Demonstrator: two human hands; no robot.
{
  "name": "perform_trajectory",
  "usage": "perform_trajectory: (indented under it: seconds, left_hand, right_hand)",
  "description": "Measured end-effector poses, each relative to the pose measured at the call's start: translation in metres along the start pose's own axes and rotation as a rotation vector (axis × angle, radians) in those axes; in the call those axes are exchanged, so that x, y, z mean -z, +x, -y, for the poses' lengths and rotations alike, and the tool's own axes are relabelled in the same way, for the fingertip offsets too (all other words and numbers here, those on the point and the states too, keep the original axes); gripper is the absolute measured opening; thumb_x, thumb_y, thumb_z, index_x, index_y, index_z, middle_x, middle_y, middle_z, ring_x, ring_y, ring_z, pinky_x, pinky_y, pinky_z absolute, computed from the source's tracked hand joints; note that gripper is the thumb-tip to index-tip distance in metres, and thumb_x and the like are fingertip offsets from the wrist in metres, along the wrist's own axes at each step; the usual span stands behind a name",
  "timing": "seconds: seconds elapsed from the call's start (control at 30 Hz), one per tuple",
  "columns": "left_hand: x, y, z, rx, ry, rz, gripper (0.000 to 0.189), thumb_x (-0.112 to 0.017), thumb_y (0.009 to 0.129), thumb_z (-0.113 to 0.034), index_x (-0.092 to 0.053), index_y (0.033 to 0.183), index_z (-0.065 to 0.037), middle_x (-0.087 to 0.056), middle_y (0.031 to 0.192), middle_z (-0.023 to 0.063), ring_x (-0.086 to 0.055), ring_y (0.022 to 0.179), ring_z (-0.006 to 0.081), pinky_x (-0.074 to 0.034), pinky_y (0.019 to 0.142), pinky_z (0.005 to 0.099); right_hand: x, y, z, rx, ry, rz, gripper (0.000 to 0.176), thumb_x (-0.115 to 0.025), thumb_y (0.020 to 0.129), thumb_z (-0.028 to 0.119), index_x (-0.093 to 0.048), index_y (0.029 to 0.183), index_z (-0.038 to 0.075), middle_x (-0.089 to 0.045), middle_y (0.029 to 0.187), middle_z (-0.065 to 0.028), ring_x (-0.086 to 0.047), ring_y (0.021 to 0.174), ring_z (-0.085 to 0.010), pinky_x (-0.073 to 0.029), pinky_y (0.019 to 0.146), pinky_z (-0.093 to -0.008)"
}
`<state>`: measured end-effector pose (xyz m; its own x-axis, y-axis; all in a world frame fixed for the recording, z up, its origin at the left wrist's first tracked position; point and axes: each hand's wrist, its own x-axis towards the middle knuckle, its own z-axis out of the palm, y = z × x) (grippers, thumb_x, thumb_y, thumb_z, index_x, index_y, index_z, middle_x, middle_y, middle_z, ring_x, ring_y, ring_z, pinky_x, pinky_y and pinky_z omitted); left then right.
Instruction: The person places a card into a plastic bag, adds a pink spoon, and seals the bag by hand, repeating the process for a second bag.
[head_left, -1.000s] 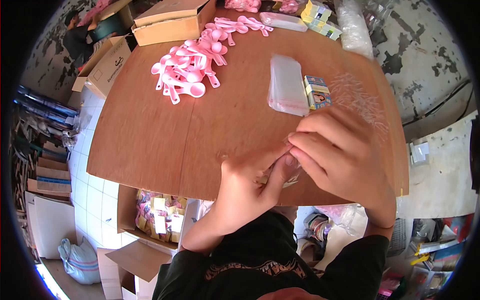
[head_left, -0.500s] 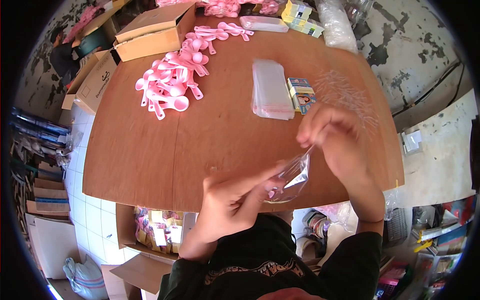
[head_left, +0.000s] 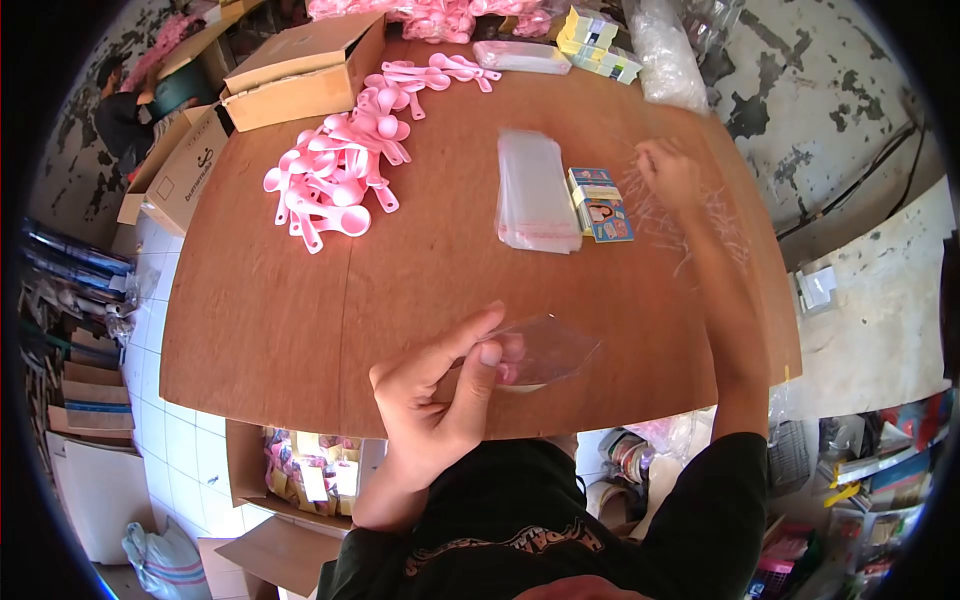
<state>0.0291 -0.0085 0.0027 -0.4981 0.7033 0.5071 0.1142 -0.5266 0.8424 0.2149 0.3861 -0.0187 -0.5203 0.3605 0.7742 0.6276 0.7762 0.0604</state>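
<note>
My left hand (head_left: 440, 390) pinches a clear plastic bag (head_left: 555, 350) above the table's front edge, with something pink showing behind the fingers. At the right, my right hand (head_left: 670, 175) is closed over the upper part of a spread of thin clear strips (head_left: 715, 220); whether it holds one is too small to tell. Between the hands lie a stack of clear bags (head_left: 537, 190) and, touching its right side, a stack of printed cards (head_left: 602, 205). Pink spoons (head_left: 335, 175) are heaped on the table's left part.
On the brown table (head_left: 420, 280), a cardboard box (head_left: 300, 75) stands at the back left. Card stacks (head_left: 600, 45) and a plastic roll (head_left: 668, 60) lie at the back. An open box of packed items (head_left: 315, 465) sits below the front edge. Another person (head_left: 120, 115) is far left.
My right hand has let go of the clear bag and moved up and away to the thin strips. My left hand has shifted slightly left, still with the bag.
</note>
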Motion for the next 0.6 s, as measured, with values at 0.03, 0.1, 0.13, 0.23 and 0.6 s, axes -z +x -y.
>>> perform_trajectory:
  seconds: [0.03,0.1,0.13,0.23,0.6]
  left_hand:
    - [0.0,0.0,-0.002,0.05,0.008,-0.007,0.021,-0.057,0.089,0.002,-0.063,0.109,0.007,-0.07,0.079,0.0129,-0.064,0.065,0.0109,-0.052,0.06,0.0224]
    - [0.0,0.001,-0.002,0.099,0.016,-0.017,0.022,-0.058,0.089,0.002,-0.062,0.109,0.008,-0.07,0.079,0.0126,-0.063,0.066,0.011,-0.052,0.061,0.0223]
    - [0.0,0.002,-0.002,0.126,0.007,-0.028,0.022,-0.058,0.089,0.002,-0.062,0.11,0.008,-0.07,0.079,0.0124,-0.063,0.066,0.0108,-0.052,0.061,0.0222]
    - [0.0,0.005,0.001,0.119,0.006,-0.047,0.022,-0.058,0.089,0.002,-0.062,0.11,0.008,-0.069,0.079,0.0125,-0.062,0.067,0.0102,-0.051,0.061,0.022]
    - [-0.004,0.018,0.009,0.175,-0.035,-0.145,0.015,-0.06,0.089,-0.001,-0.065,0.101,0.006,-0.067,0.079,0.009,-0.061,0.069,0.0099,-0.05,0.064,0.022]
  right_hand:
    - [-0.006,-0.002,-0.002,0.139,0.048,0.126,0.011,-0.059,0.08,0.012,-0.065,0.088,0.008,-0.065,0.078,-0.0095,-0.063,0.069,-0.0274,-0.05,0.06,-0.0383]
    - [-0.013,-0.005,-0.005,0.28,0.097,0.249,0.011,-0.059,0.08,0.012,-0.065,0.088,0.007,-0.066,0.077,-0.0099,-0.064,0.071,-0.0295,-0.05,0.06,-0.0398]
    - [-0.015,-0.006,-0.004,0.177,0.153,0.366,0.013,-0.059,0.079,0.009,-0.065,0.09,0.006,-0.065,0.075,-0.0109,-0.063,0.071,-0.03,-0.05,0.061,-0.0395]
    - [-0.018,-0.004,-0.008,-0.016,0.294,0.385,0.02,-0.056,0.077,0.004,-0.066,0.095,0.007,-0.064,0.074,-0.0127,-0.063,0.07,-0.0297,-0.05,0.063,-0.0373]
    - [0.102,0.009,0.148,-0.128,1.142,0.61,0.027,-0.063,0.078,0.005,-0.064,0.105,-0.001,-0.066,0.098,-0.0089,-0.062,0.088,-0.0175,-0.048,0.078,-0.0283]
